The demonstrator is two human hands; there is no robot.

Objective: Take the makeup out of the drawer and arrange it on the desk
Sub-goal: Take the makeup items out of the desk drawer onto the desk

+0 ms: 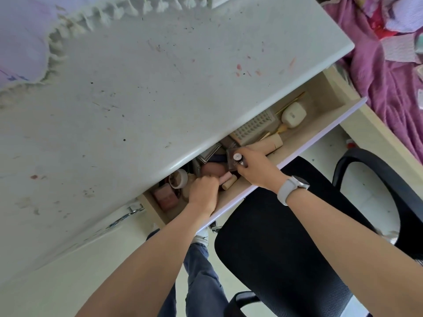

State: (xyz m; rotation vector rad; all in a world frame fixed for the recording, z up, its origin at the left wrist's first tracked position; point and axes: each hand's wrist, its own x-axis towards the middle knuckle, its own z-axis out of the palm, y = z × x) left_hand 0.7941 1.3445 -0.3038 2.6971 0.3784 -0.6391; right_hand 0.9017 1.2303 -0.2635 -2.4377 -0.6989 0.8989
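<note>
Lifting each piece straight up past the desk [160, 88] edge is advised, so nothing is snagged under the overhang. In the head view, both hands are seen inside the open drawer [304, 143]. A small dark bottle [238, 159] is pinched by the right hand [256, 170]. The left hand [203, 191] is curled among the makeup; whether anything is held cannot be told.

place: home bedroom | cues: purple bedding [384, 72]; stained white desk [160, 88]; black mesh chair [274, 248]
</note>
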